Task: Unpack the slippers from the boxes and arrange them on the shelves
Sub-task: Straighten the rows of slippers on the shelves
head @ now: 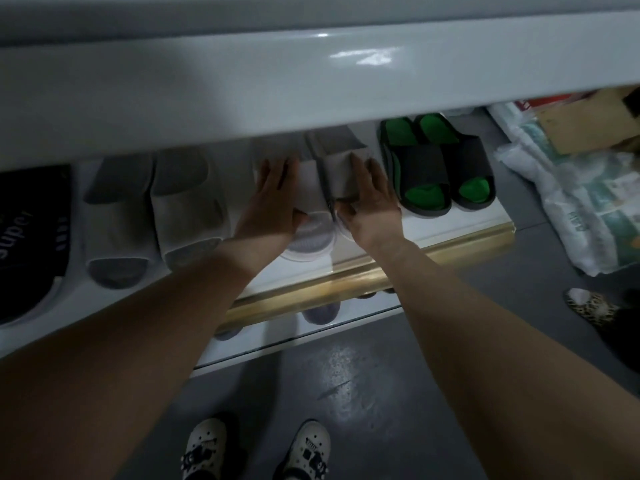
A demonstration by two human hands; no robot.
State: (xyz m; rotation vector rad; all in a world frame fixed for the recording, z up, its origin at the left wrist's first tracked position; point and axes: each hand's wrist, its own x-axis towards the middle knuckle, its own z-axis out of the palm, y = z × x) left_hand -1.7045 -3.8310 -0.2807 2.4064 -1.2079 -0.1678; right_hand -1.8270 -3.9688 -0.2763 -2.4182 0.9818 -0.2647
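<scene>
arranging step – left hand (273, 202) and right hand (369, 206) each gripped a strap of grey pair (313, 233), thumbs tucked in; pair sat on shelf (450, 226) beside green-soled pair (436, 174) – next, probably: square toes to edge, let go

Black slipper (27, 209): "super" (prob.)

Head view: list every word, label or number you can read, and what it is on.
"super": white letters on the black slipper at far left.
Green print on the plastic-wrapped packs at right: too blurred to read.
Red label behind them: too blurred to read.
</scene>
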